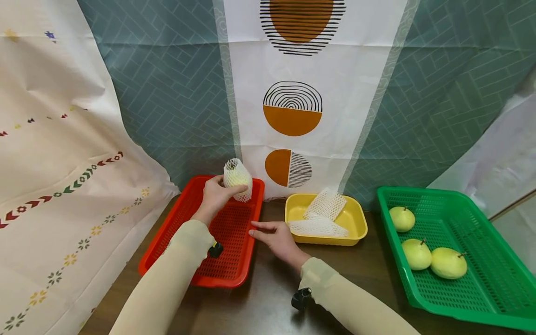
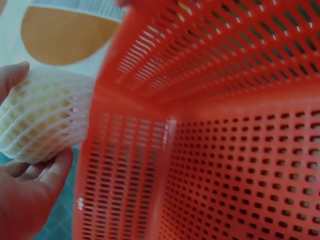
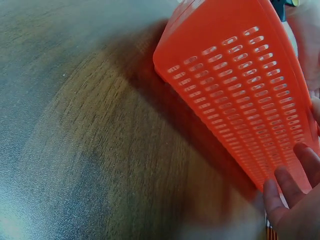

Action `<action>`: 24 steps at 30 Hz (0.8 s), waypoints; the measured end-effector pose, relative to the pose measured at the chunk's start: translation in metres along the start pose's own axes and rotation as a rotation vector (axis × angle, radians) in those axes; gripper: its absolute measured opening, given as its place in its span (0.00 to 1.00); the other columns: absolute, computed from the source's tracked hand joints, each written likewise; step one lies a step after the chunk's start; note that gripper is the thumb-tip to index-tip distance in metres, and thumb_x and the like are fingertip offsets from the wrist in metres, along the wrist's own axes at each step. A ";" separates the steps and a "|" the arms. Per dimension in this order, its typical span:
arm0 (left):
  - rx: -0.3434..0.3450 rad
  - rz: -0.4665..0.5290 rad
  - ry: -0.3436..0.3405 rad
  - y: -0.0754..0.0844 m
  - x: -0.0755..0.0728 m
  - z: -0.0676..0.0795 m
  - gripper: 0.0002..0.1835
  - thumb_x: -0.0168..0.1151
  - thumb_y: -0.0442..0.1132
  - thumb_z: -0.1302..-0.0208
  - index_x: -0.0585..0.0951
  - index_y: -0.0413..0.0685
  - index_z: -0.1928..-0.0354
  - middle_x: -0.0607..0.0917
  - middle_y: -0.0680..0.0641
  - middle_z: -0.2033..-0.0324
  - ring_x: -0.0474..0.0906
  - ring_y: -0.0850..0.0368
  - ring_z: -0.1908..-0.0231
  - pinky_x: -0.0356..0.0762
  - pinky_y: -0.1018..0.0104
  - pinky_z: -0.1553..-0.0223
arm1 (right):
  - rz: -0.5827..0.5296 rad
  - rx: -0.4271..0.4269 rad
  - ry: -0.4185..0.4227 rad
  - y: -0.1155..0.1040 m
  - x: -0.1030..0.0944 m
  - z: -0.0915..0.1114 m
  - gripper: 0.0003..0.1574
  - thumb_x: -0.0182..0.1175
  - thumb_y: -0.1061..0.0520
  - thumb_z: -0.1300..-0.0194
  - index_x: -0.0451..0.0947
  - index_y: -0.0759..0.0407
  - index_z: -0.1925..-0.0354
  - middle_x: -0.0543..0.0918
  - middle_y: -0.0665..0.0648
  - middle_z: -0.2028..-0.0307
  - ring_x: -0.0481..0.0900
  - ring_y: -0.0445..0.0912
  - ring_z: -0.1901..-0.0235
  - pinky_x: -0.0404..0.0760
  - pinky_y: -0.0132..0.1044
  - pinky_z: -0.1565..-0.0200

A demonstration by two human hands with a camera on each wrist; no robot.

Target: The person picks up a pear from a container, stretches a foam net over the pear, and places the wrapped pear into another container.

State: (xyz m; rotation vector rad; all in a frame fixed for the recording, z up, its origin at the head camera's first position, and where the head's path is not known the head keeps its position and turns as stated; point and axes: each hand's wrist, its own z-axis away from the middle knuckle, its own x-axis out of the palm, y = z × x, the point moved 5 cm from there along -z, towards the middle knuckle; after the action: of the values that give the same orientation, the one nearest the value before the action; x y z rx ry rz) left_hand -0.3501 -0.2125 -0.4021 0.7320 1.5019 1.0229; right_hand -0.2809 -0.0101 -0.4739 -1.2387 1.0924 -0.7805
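Observation:
My left hand (image 1: 215, 197) grips a pale yellow pear in a white foam net (image 1: 237, 179), above the far end of a red basket (image 1: 209, 283). In the left wrist view, thumb and fingers lie on opposite sides of the netted pear (image 2: 42, 117), beside the basket's perforated wall (image 2: 120, 165). My right hand (image 1: 278, 239) holds the basket's right side. As the right wrist view shows, its thumb is at the rim while spread fingers (image 3: 289, 187) rest along the outer wall (image 3: 235, 90).
Two loose white foam nets (image 1: 324, 204) lie in a yellow tray (image 1: 326, 241) right of the red basket. A green basket (image 1: 406, 279) on the far right contains three bare pears (image 1: 448, 263). Patterned cloth (image 1: 188, 93) hangs behind the dark wooden table (image 1: 243, 311).

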 end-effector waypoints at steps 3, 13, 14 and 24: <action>-0.014 -0.026 -0.023 -0.011 0.004 -0.005 0.46 0.73 0.66 0.64 0.71 0.52 0.41 0.79 0.50 0.51 0.75 0.51 0.53 0.78 0.56 0.51 | -0.004 0.008 -0.005 0.003 0.001 0.000 0.27 0.69 0.40 0.50 0.82 0.44 0.50 0.84 0.42 0.53 0.77 0.37 0.48 0.75 0.37 0.45; -0.053 -0.099 -0.105 -0.043 0.016 -0.014 0.50 0.75 0.59 0.64 0.65 0.49 0.37 0.75 0.47 0.47 0.73 0.49 0.50 0.75 0.52 0.46 | -0.024 -0.001 0.004 -0.002 0.002 0.004 0.25 0.68 0.44 0.47 0.81 0.48 0.50 0.84 0.45 0.52 0.76 0.39 0.46 0.73 0.40 0.43; -0.051 -0.105 -0.114 -0.044 0.017 -0.015 0.50 0.75 0.59 0.64 0.65 0.49 0.37 0.75 0.46 0.47 0.73 0.49 0.50 0.75 0.51 0.46 | -0.027 -0.001 0.004 -0.004 0.001 0.004 0.25 0.68 0.46 0.47 0.81 0.49 0.50 0.84 0.45 0.52 0.76 0.40 0.46 0.74 0.40 0.43; -0.067 -0.155 -0.183 -0.053 0.024 -0.025 0.51 0.76 0.55 0.62 0.62 0.46 0.35 0.74 0.44 0.46 0.72 0.47 0.49 0.73 0.49 0.44 | -0.012 -0.011 0.010 0.000 0.000 0.002 0.21 0.69 0.43 0.48 0.82 0.37 0.53 0.84 0.42 0.53 0.77 0.35 0.48 0.74 0.35 0.45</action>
State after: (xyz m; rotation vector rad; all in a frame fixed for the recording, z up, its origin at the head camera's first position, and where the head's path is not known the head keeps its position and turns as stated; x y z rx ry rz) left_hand -0.3740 -0.2193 -0.4604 0.6339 1.3379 0.8621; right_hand -0.2792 -0.0091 -0.4743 -1.2530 1.0999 -0.7910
